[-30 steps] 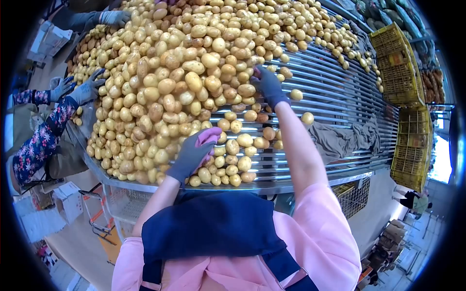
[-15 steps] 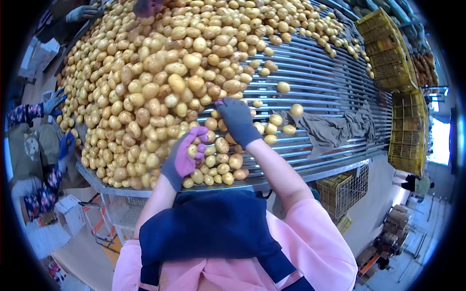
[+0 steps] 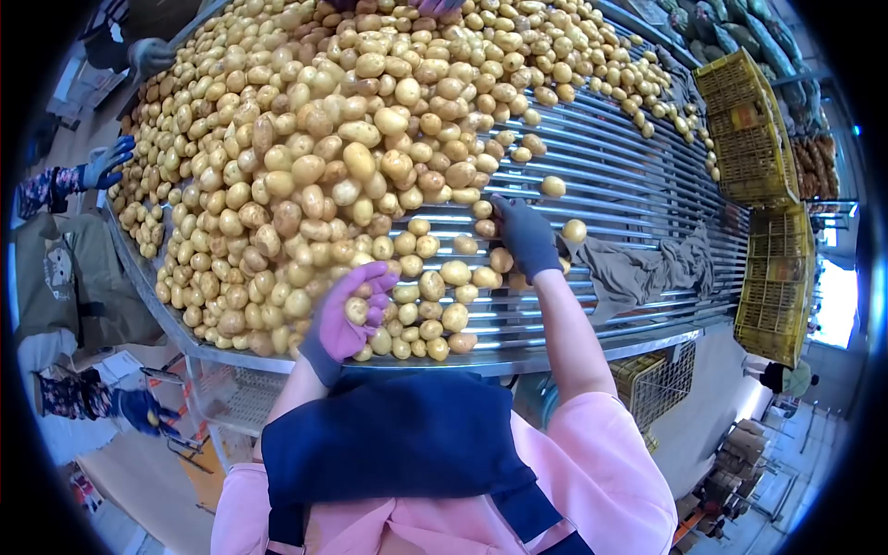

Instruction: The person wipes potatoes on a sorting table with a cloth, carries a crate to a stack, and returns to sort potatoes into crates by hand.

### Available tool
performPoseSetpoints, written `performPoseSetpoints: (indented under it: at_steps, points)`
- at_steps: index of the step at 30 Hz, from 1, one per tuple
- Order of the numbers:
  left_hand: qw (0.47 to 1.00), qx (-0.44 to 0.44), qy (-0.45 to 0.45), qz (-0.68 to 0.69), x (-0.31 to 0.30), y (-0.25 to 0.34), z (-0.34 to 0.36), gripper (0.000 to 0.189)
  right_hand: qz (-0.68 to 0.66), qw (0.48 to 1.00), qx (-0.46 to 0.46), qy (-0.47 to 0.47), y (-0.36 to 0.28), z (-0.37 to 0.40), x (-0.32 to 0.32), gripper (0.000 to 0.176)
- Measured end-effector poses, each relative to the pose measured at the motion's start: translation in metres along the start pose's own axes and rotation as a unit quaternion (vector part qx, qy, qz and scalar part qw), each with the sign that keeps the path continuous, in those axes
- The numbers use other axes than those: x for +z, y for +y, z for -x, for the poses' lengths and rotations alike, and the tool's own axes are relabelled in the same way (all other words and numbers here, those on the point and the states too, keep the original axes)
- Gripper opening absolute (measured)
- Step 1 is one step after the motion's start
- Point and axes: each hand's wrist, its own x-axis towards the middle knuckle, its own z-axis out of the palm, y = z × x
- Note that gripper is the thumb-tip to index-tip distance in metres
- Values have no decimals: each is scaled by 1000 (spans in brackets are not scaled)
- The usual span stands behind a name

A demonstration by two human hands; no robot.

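Observation:
A large heap of yellow potatoes [image 3: 305,166] covers the left and middle of a table of metal rollers [image 3: 610,166]. My left hand [image 3: 347,314], in a pink and grey glove, is turned palm up near the front edge, its fingers curled round a small potato [image 3: 357,310]. In a grey glove, my right hand [image 3: 527,236] rests back up over the rollers, its fingertips beside a few potatoes at the heap's right edge. What is under its palm is hidden.
Grey cloth [image 3: 647,268] lies on the rollers at the right. Yellow crates [image 3: 772,277] stand beyond the right edge. Co-workers' gloved hands show at the left [image 3: 108,164] and top [image 3: 435,7]. A metal rim [image 3: 444,363] runs along the front.
My right hand has moved right, away from the heap, and several small potatoes lie spread between my hands. My left hand has turned more palm up. A co-worker's hand at the left has dropped lower.

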Motion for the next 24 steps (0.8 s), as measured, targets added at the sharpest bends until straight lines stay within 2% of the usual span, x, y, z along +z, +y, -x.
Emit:
performPoseSetpoints:
  at_steps: [2, 3, 4, 5, 6, 7, 8, 10, 11, 12, 13, 14, 15, 17, 18, 19, 21, 24]
  points:
    - [999, 1, 9, 48, 5, -2, -6, 31, -86, 996, 7, 1, 0, 1, -4, 26]
    - [995, -1, 23, 94, 7, -3, -8, 29, -84, 996, 6, 1, -4, 4, -9, 26]
    - [981, -34, -31, 187, -9, -2, -15, 29, -163, 987, 6, 1, -8, 6, -16, 29]
    - [981, -31, -32, 189, -2, -2, -17, 29, -240, 971, 4, 0, -18, 7, -28, 33]
    - [983, -22, -25, 178, 9, -2, -16, 30, -336, 939, -59, -50, -29, 15, -39, 41]
    - [986, -15, -17, 166, 16, -3, -16, 30, -349, 919, -106, -146, -37, 15, -43, 49]
    - [985, -7, -43, 164, 16, -3, -20, 30, -375, 905, -92, -180, -47, 12, -56, 53]
    - [984, 4, -63, 169, 16, -3, -25, 29, -475, 862, -41, -172, -37, -19, -51, 57]
    - [981, 19, -87, 175, 16, -4, -27, 28, -358, 930, -55, -55, -29, -37, -53, 48]
    - [986, 33, -70, 149, 21, -3, -27, 28, -335, 941, -54, 4, -19, -59, -47, 35]
    - [986, 32, -70, 147, 18, -2, -27, 28, -133, 985, -100, 50, -8, -91, -34, 27]
    - [986, 29, -80, 146, 12, -1, -27, 28, -94, 983, -140, 70, -4, -110, -23, 23]
    - [985, 26, -88, 146, 13, 2, -26, 28, -96, 983, -141, 71, -10, -120, -16, 23]
    - [989, 36, -59, 128, 16, 3, -22, 27, -200, 979, -16, 36, -21, -129, 2, 25]
    - [988, 39, -53, 139, 11, 3, -20, 27, -222, 974, -11, 50, -21, -127, 8, 28]
    - [987, 41, -46, 150, 7, 2, -19, 26, -221, 974, -9, 46, -14, -122, 11, 28]
    - [987, 39, -24, 151, -2, 1, -20, 24, -200, 973, -42, -109, -13, -92, -3, 30]
    - [997, 2, -11, 82, -15, 0, -24, 20, -372, 919, -113, -64, -5, -33, 8, 39]
